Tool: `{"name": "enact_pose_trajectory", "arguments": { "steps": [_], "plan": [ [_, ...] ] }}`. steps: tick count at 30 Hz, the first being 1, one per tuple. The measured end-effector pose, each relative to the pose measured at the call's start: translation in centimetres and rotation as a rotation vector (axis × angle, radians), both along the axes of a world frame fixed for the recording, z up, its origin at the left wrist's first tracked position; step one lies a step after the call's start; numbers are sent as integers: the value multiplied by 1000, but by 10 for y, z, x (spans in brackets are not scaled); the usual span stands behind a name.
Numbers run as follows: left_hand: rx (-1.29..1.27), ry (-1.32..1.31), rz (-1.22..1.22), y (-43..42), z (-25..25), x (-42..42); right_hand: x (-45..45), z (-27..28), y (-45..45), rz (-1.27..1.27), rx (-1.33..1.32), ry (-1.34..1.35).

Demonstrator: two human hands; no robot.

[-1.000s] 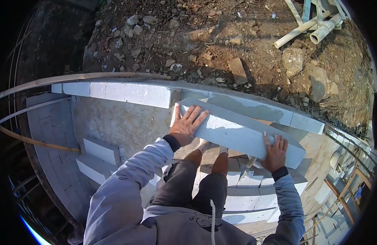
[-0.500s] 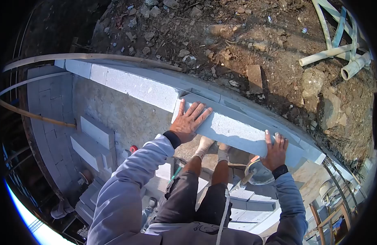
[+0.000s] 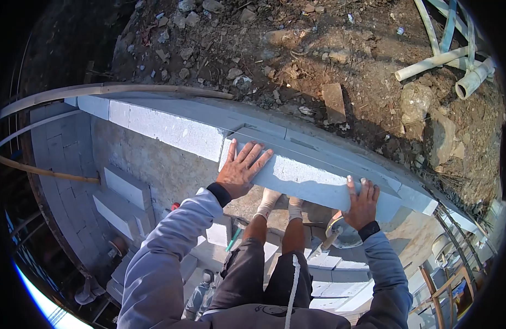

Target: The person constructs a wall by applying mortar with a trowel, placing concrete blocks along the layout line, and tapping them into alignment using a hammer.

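Note:
A long pale concrete block point(image 3: 296, 174) lies along the top of the low block wall point(image 3: 170, 125), its left end close against the neighbouring block. My left hand point(image 3: 242, 169) rests on its left end, fingers spread over the top edge and nothing held. Toward the block's other end, my right hand point(image 3: 362, 204) lies with fingers stretched over the edge and the thumb apart. The undersides of both palms are hidden. A thin string runs lengthwise above the block. Below my right hand is a round bucket point(image 3: 349, 237), with a trowel point(image 3: 325, 244) at its side.
Loose blocks point(image 3: 121, 203) stand inside the wall on the left. A hammer with a green handle point(image 3: 233, 239) and plastic bottles point(image 3: 197, 299) lie near my legs. Bamboo poles point(image 3: 154, 89) cross the left side. Beyond the wall is rubble-strewn soil point(image 3: 296, 60) with pipes point(image 3: 475, 78).
The dark gap at the block's left end has narrowed, and the block sits closer to its neighbour. Both hands keep their places on it. The whole view has shifted slightly.

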State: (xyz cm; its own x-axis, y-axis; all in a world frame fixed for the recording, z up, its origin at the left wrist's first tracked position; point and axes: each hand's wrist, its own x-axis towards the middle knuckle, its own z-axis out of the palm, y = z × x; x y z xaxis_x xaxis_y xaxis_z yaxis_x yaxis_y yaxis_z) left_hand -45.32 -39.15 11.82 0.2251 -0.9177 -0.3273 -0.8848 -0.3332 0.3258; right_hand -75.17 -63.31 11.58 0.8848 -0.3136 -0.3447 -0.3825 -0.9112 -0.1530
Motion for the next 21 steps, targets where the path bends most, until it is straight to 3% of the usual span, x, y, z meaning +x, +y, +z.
{"name": "enact_pose_trajectory", "arguments": {
  "steps": [21],
  "plan": [
    [93, 4, 17, -2, -1, 5, 9, -5, -4, -6, -1, 4]
  ]
}}
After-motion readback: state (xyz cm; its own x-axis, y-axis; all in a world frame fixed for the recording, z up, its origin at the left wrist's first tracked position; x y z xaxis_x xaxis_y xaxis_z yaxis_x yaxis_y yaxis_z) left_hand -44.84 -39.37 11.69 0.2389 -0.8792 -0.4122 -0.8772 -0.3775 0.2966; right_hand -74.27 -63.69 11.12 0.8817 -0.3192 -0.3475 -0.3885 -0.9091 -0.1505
